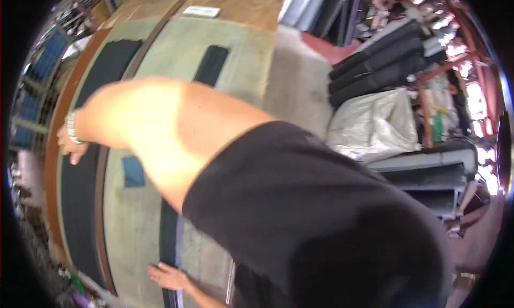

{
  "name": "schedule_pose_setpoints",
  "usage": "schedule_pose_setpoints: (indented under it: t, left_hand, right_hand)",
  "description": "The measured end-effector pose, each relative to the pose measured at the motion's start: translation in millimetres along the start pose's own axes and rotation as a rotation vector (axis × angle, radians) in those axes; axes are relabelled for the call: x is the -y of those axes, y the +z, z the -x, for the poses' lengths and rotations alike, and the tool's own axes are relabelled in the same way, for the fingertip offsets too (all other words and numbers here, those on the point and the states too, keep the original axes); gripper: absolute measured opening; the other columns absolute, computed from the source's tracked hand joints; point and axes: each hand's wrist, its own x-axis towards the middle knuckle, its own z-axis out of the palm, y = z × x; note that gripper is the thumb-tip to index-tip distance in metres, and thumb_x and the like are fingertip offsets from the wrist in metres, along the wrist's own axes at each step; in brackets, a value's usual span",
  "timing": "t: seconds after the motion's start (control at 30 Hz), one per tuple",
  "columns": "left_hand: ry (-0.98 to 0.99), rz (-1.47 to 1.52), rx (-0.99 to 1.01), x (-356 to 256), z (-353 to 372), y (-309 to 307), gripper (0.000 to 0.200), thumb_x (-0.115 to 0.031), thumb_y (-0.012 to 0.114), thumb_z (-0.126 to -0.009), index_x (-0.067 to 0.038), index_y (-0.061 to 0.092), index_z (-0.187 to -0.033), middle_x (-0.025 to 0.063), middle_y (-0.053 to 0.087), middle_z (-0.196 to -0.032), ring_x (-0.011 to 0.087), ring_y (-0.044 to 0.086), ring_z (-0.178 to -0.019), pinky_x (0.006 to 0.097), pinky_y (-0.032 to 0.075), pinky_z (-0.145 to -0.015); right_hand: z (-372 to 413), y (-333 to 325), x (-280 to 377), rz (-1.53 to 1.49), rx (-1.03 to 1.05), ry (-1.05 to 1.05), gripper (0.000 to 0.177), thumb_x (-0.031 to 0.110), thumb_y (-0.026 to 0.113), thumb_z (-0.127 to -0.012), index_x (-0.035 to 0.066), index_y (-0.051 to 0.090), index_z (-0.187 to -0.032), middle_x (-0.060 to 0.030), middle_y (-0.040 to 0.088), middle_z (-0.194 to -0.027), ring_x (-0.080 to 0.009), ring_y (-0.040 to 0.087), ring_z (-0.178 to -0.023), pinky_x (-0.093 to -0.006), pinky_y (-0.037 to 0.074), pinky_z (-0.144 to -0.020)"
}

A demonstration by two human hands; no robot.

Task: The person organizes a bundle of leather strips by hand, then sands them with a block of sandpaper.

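Observation:
My right arm, in a black sleeve, reaches across the table (134, 238). My right hand (70, 142), with a light band at its wrist, is at the outer edge of a wide black strip (80, 201). Its visible fingers are apart and I see nothing in them. Lower down, my left hand (170, 277) lies with fingers stretched on a narrow dark strip (169, 238). My right arm hides the strip's middle; a dark end piece (212, 61) shows beyond the arm. A blue-grey patch (134, 172) lies between the two strips.
A brown bar (100, 201) runs beside the wide strip, and a reddish-brown edge (52, 179) borders the table. A small white object (201, 12) sits at the top. Dark rolls (375, 64) and a whitish sheet-covered bundle (375, 123) are at right.

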Motion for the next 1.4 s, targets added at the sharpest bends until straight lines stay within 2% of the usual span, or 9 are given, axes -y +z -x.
schedule_pose_setpoints:
  t: [0.33, 0.53, 0.7, 0.8, 1.03, 1.17, 1.2, 1.3, 1.4]
  left_hand:
    - [-0.207, 0.025, 0.078, -31.2, 7.7, -11.0, 0.070, -0.047, 0.058, -0.102, -0.006, 0.046, -0.158, 0.0206, 0.048, -0.161, 0.0399, 0.036, -0.154, 0.0541, 0.023, -0.127]
    - [-0.205, 0.100, -0.025, -24.0, 18.6, -11.9, 0.067, -0.049, 0.056, -0.103, -0.012, 0.049, -0.158, 0.0125, 0.045, -0.165, 0.0348, 0.032, -0.157, 0.0556, 0.023, -0.127]
    - [-0.159, 0.038, -0.105, -19.7, 8.1, -15.5, 0.060, -0.046, 0.060, -0.102, -0.010, 0.057, -0.150, 0.0168, 0.054, -0.156, 0.0373, 0.043, -0.149, 0.0544, 0.032, -0.122]
    - [-0.083, 0.037, -0.096, -15.0, -0.5, -8.2, 0.061, -0.050, 0.053, -0.106, -0.008, 0.057, -0.150, 0.0166, 0.056, -0.154, 0.0378, 0.045, -0.148, 0.0534, 0.034, -0.121]
    - [-0.095, 0.085, -0.011, -6.9, 0.6, -2.8, 0.065, -0.056, 0.043, -0.110, -0.010, 0.053, -0.155, 0.0138, 0.050, -0.161, 0.0341, 0.042, -0.151, 0.0530, 0.030, -0.123]
    - [-0.240, 0.647, -0.106, -8.3, -5.4, -6.5, 0.068, -0.049, 0.043, -0.112, 0.007, 0.051, -0.150, 0.0269, 0.051, -0.156, 0.0366, 0.045, -0.148, 0.0494, 0.032, -0.124]
    - [-0.242, 0.805, -0.115, -32.7, -7.6, -22.6, 0.068, -0.049, 0.042, -0.112, 0.007, 0.050, -0.151, 0.0255, 0.051, -0.157, 0.0362, 0.045, -0.148, 0.0496, 0.032, -0.124]
    - [-0.281, 1.454, -0.129, -126.9, -19.7, -56.0, 0.067, -0.046, 0.041, -0.112, 0.007, 0.047, -0.153, 0.0218, 0.051, -0.157, 0.0351, 0.045, -0.148, 0.0492, 0.033, -0.123]
    - [-0.347, 1.809, -0.013, -209.8, -19.7, -68.4, 0.065, -0.045, 0.039, -0.113, 0.005, 0.045, -0.154, 0.0210, 0.051, -0.156, 0.0356, 0.048, -0.145, 0.0475, 0.035, -0.121]
  right_hand:
    - [-32.8, -168.0, 51.8, -0.218, -0.332, -0.153, 0.074, 0.067, 0.054, -0.099, 0.007, 0.060, -0.141, -0.0174, 0.058, -0.150, -0.0363, 0.053, -0.138, -0.0540, 0.044, -0.112]
    - [53.1, 18.1, 71.5, -0.396, -0.094, 0.294, 0.079, 0.069, 0.059, -0.095, 0.003, 0.060, -0.139, -0.0200, 0.059, -0.148, -0.0372, 0.057, -0.134, -0.0521, 0.047, -0.109]
    - [88.6, 105.5, 149.8, -0.601, 0.434, 0.424, 0.118, 0.082, 0.074, -0.071, 0.006, 0.045, -0.156, -0.0288, 0.033, -0.165, -0.0473, 0.026, -0.156, -0.0575, 0.024, -0.127]
    - [110.7, 174.4, 171.5, -0.381, -0.092, 0.481, 0.093, 0.064, 0.079, -0.078, 0.009, 0.054, -0.148, -0.0256, 0.039, -0.160, -0.0451, 0.034, -0.152, -0.0602, 0.032, -0.120]
    - [93.3, 139.5, 153.2, -0.776, 0.133, 0.606, 0.050, 0.051, 0.056, -0.102, 0.013, 0.068, -0.134, -0.0156, 0.072, -0.125, -0.0367, 0.064, -0.123, -0.0530, 0.050, -0.101]
    - [121.5, 58.6, 188.0, -1.239, 0.361, 0.662, 0.072, 0.068, 0.050, -0.101, 0.005, 0.068, -0.131, -0.0214, 0.077, -0.102, -0.0322, 0.074, -0.100, -0.0448, 0.055, -0.089]
    - [136.0, 66.5, 215.6, -1.272, 0.114, 0.711, 0.074, 0.068, 0.051, -0.099, -0.002, 0.072, -0.109, -0.0172, 0.076, -0.090, -0.0294, 0.073, -0.086, -0.0446, 0.055, -0.081]
    - [160.0, 40.9, 263.2, -1.817, 0.288, 0.493, 0.062, 0.063, 0.052, -0.106, 0.008, 0.070, -0.128, 0.0012, 0.071, -0.101, -0.0105, 0.061, -0.084, -0.0328, 0.049, -0.070]
    - [182.1, 26.2, 294.9, -1.910, 0.218, 0.302, 0.075, 0.056, 0.063, -0.103, 0.007, 0.047, -0.158, -0.0123, 0.063, -0.145, -0.0205, 0.058, -0.132, -0.0372, 0.048, -0.108]
